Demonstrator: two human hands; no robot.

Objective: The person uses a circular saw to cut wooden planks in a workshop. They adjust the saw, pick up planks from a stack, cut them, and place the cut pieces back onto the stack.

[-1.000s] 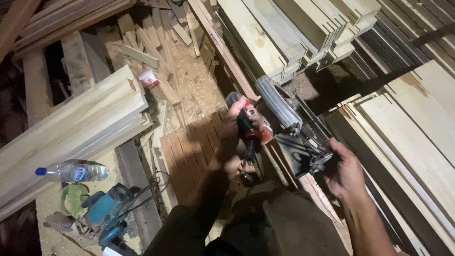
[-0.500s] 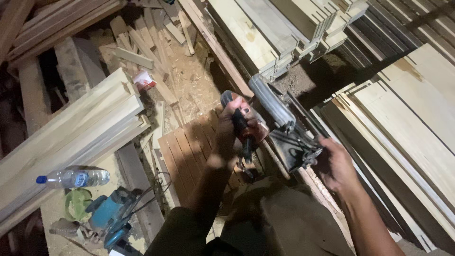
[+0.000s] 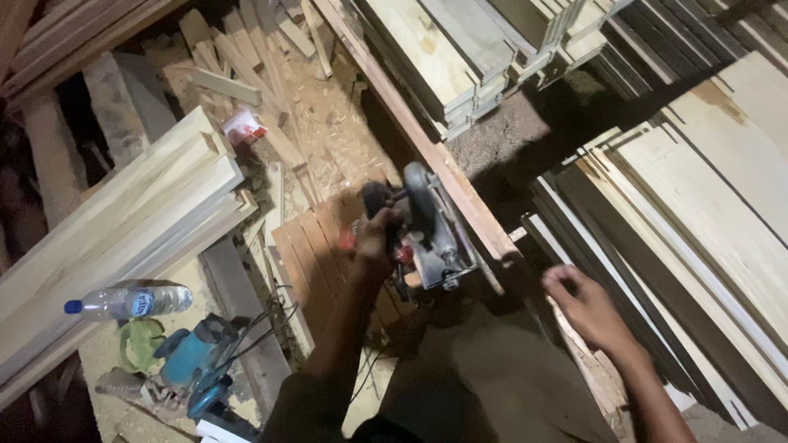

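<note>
My left hand (image 3: 376, 238) grips the handle of a red and grey circular saw (image 3: 427, 230), lifted and tilted beside a long reddish plank (image 3: 427, 139) that runs diagonally across the floor. My right hand (image 3: 579, 303) hovers to the right of the saw with fingers loosely apart, holding nothing, above the edge of a stack of pale boards (image 3: 706, 213). The saw's cord trails down near my knees.
Pale planks (image 3: 123, 230) are stacked at the left, more boards (image 3: 460, 57) at the top. A plastic water bottle (image 3: 131, 299), a blue power tool (image 3: 193, 369) and a green cloth (image 3: 141, 343) lie at lower left. Offcuts and sawdust (image 3: 263, 90) cover the floor.
My right hand has let go of the saw's base and drawn away to the right. My left hand has swung the saw, turning it so its blade guard faces up.
</note>
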